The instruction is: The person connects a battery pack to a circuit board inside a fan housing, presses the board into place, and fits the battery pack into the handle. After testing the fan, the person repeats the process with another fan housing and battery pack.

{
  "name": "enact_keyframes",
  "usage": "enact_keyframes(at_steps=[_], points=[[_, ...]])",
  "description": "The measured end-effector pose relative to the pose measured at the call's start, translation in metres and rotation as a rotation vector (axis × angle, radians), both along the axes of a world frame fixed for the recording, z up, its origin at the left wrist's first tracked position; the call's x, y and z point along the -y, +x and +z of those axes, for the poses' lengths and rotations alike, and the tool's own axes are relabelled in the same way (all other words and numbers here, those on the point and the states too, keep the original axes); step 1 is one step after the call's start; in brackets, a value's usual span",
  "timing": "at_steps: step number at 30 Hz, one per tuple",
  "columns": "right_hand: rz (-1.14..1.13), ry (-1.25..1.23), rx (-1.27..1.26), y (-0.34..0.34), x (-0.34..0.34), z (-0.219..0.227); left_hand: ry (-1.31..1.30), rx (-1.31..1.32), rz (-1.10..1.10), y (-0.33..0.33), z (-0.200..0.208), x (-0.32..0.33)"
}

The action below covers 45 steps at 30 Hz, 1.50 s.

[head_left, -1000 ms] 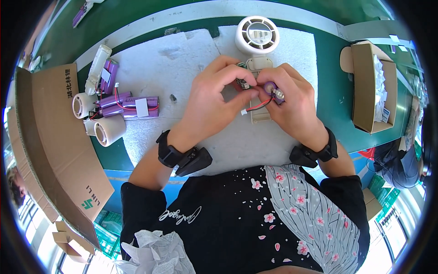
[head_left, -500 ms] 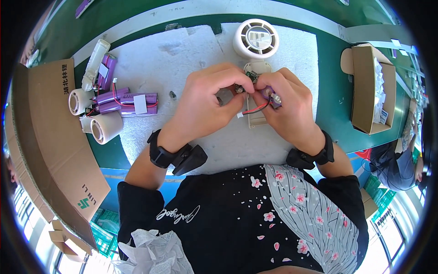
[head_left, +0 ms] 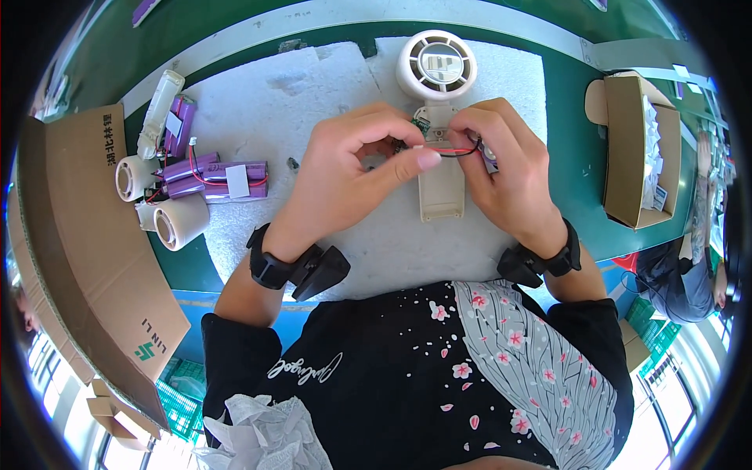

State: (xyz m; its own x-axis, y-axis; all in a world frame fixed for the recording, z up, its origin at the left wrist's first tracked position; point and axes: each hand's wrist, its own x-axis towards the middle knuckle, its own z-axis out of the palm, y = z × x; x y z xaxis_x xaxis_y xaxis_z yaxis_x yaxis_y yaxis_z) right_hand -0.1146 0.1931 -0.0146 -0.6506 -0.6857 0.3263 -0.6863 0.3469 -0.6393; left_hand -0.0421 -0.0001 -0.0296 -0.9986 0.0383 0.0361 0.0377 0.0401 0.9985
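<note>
1. Left hand (head_left: 337, 160) pinches red-and-black wires (head_left: 454, 151) near a circuit board (head_left: 421, 124).
2. Right hand (head_left: 511, 160) grips a purple battery (head_left: 490, 155), mostly hidden.
3. Fan (head_left: 436, 63) lies on white foam (head_left: 251, 110), its handle (head_left: 442, 196) beneath both hands.

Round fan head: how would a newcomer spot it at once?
On the white foam sheet, go to the far edge. There the round fan head tops a cream handle. Unlike the cream cylinders at left, it faces up, a shiny disc at its centre.
</note>
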Motion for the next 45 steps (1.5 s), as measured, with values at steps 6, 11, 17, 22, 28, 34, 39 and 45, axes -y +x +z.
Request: enact_keyframes(at_steps=[6,11,17,22,28,34,39,45], points=[[0.111,-0.008,-0.036,-0.004,-0.002,0.006,0.182,0.203,0.017,0.001,0.002,0.002],[0.07,0.039,-0.066,-0.001,-0.001,0.006,0.174,0.212,0.006,0.001,0.003,0.003],[0.06,0.049,-0.043,0.003,0.001,0.001,0.106,0.199,0.033,0.003,0.003,0.001],[0.04,0.035,-0.014,0.005,0.002,0.002,0.119,0.196,0.049,0.004,0.002,0.002],[0.046,0.037,0.002,0.005,0.003,0.001,0.141,0.219,0.002,0.004,0.0,0.004],[0.035,-0.002,0.108,0.001,0.0,0.001,0.288,0.3,-0.074,0.0,0.004,0.014],[0.093,0.024,0.142,0.0,-0.002,0.002,0.339,0.32,-0.13,-0.002,0.005,0.019],[0.107,0.06,0.148,0.0,-0.001,0.001,0.334,0.283,-0.08,-0.002,0.003,0.017]])
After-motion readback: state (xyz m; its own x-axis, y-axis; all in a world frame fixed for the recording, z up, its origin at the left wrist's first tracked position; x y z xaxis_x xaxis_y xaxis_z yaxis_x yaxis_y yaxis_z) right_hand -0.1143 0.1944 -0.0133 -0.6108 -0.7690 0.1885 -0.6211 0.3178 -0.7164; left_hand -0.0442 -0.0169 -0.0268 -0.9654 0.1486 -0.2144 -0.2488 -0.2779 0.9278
